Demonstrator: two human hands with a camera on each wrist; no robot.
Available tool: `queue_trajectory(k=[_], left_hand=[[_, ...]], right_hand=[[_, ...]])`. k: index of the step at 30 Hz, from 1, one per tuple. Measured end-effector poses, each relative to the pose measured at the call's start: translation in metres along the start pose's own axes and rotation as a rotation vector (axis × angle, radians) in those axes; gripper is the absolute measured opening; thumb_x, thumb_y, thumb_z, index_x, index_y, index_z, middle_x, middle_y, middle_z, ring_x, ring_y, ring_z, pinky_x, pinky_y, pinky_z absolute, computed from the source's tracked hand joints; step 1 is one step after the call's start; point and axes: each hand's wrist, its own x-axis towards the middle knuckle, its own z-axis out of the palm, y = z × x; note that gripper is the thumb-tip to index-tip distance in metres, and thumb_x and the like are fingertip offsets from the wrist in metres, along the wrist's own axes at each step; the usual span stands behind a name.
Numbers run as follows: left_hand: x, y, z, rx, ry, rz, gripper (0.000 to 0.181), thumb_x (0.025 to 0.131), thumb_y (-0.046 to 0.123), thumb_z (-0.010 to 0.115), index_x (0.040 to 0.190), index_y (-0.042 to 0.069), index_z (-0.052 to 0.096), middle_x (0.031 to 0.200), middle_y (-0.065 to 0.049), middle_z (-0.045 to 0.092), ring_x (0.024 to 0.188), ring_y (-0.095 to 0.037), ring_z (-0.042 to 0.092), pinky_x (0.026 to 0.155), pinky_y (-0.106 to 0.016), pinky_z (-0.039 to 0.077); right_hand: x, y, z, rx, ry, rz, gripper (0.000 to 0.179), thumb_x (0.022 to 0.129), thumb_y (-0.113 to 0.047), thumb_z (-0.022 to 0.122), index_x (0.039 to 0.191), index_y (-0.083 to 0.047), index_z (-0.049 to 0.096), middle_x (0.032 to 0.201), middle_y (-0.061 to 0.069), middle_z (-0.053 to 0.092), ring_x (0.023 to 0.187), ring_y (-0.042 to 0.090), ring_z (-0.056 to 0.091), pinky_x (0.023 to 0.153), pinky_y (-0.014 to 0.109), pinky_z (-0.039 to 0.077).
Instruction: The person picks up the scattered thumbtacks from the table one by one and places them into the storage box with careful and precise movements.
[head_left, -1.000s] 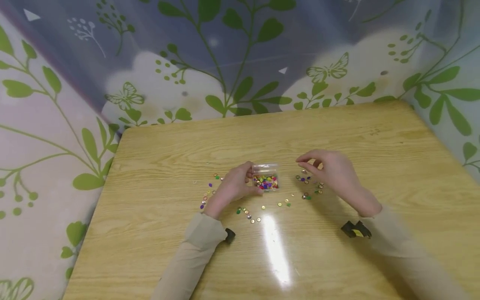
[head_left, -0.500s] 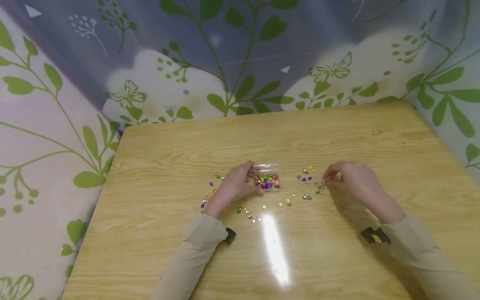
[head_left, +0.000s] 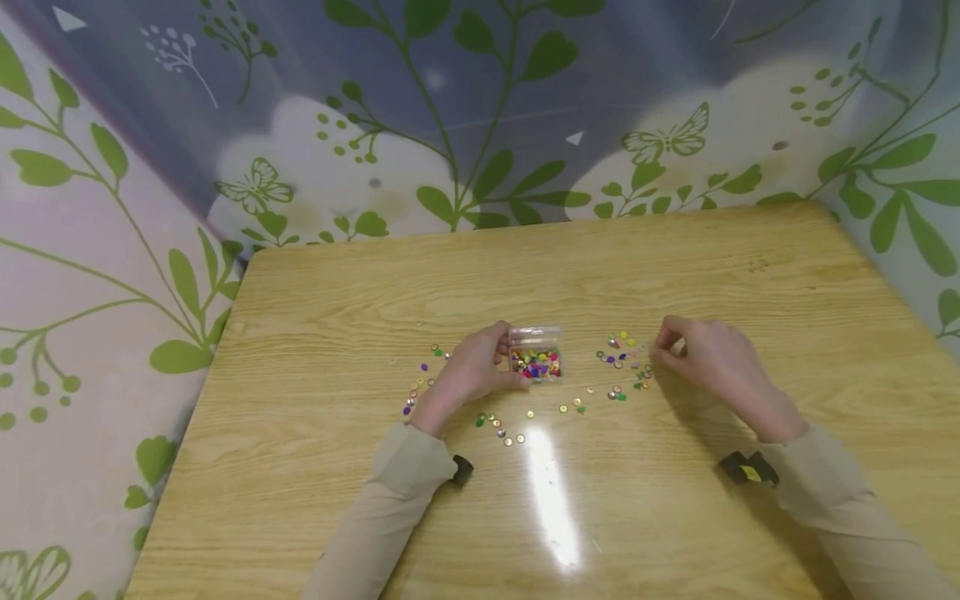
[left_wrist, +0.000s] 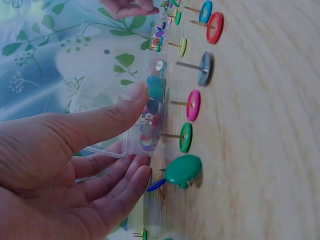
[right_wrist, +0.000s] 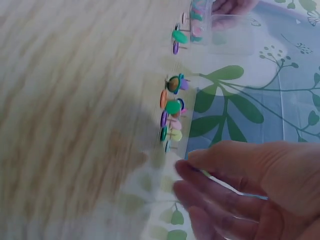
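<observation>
My left hand (head_left: pixel 474 365) grips a small clear plastic box (head_left: pixel 535 342), its thumb on the near side and fingers round the left end. The box lid stands open toward the back, and many-coloured thumbtacks (head_left: pixel 534 371) fill the bottom. To the right of the box, my right hand (head_left: pixel 705 354) is beside a loose cluster of thumbtacks (head_left: pixel 611 360). Its thumb and index fingertips meet; I cannot tell whether a thumbtack is between them. In the right wrist view, several thumbtacks (right_wrist: pixel 172 107) lie just beyond these fingertips.
More thumbtacks lie scattered left of the left hand and in front of the box, such as a green thumbtack (left_wrist: pixel 183 170) close to the left fingers. The wooden table (head_left: pixel 337 500) meets a leaf-patterned wall covering (head_left: pixel 510 100) at the back and sides.
My right hand has moved right and toward the near side, away from the box to the right edge of the thumbtack cluster, then shifted slightly. The left hand keeps its hold on the box.
</observation>
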Motion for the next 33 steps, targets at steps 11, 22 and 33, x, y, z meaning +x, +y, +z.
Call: queue_trajectory(k=[11, 22, 33], left_hand=[[-0.001, -0.001, -0.001, 0.003, -0.003, -0.009, 0.060, 0.077, 0.024, 0.089, 0.127, 0.009, 0.058, 0.117, -0.008, 0.065, 0.104, -0.023, 0.060, 0.093, -0.038, 0.053], [0.000, -0.004, 0.000, 0.008, -0.001, 0.009, 0.059, 0.078, 0.025, 0.089, 0.126, 0.008, 0.058, 0.116, -0.008, 0.065, 0.103, -0.023, 0.060, 0.092, -0.037, 0.053], [0.001, -0.003, 0.000, 0.018, 0.007, 0.017, 0.056, 0.077, 0.025, 0.089, 0.122, 0.008, 0.059, 0.110, -0.006, 0.064, 0.094, -0.021, 0.059, 0.083, -0.034, 0.053]], right_hand=[[0.007, -0.027, 0.000, 0.085, 0.096, -0.072, 0.010, 0.088, -0.023, 0.080, 0.090, -0.014, 0.075, 0.084, 0.002, 0.076, 0.062, 0.014, 0.066, 0.047, 0.028, 0.041], [0.025, -0.073, 0.019, 0.103, 0.204, -0.323, 0.012, 0.085, -0.007, 0.080, 0.096, -0.012, 0.079, 0.089, 0.002, 0.076, 0.062, 0.013, 0.066, 0.053, 0.028, 0.051], [0.034, -0.096, 0.025, 0.178, 0.149, -0.245, 0.015, 0.086, -0.017, 0.081, 0.100, -0.014, 0.080, 0.092, 0.002, 0.078, 0.055, 0.008, 0.063, 0.044, 0.022, 0.042]])
